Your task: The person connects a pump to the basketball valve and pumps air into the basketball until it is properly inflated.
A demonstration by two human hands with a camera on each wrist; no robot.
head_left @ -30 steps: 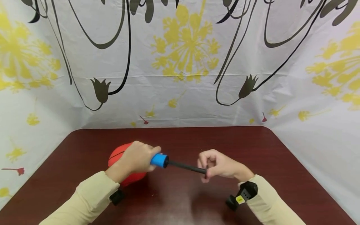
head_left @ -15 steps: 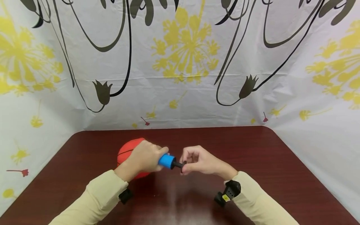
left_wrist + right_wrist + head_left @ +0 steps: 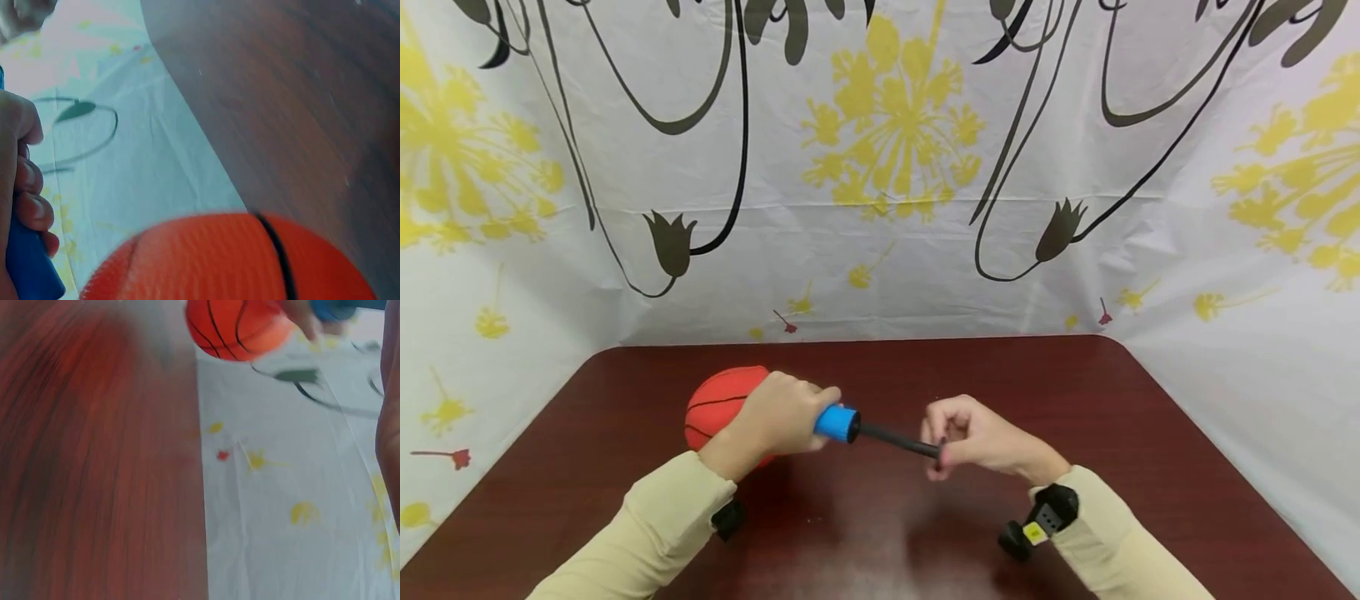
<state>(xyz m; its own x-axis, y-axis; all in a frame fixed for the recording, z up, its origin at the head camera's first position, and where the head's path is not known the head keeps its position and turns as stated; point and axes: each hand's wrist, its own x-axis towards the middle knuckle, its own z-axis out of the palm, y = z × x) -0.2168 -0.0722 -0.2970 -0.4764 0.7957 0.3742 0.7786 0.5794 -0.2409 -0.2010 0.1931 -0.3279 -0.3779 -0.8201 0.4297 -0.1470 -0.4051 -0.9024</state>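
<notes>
My left hand (image 3: 782, 412) grips the blue barrel of a hand pump (image 3: 837, 423), held tilted above the table. A black rod (image 3: 898, 440) sticks well out of the barrel toward the right. At its far end, my right hand (image 3: 981, 437) pinches the dark handle between thumb and fingers. Just behind the left hand is a red-orange toy basketball (image 3: 722, 400), partly covered by that hand and wrist. In the left wrist view the ball (image 3: 219, 262) looms close beside the curled fingers (image 3: 31, 209). Whether the pump joins the ball is hidden.
The dark red-brown table (image 3: 1075, 400) has rounded far corners. Behind and beside it hangs a white sheet (image 3: 865, 283) printed with yellow flowers and dark stems. Each wrist wears a black camera mount, the right one (image 3: 1037, 525) with a yellow label.
The rod slid almost fully into the barrel half a second ago and is now drawn out again. My right hand moved left, then back right. The ball shifted right, then back left.
</notes>
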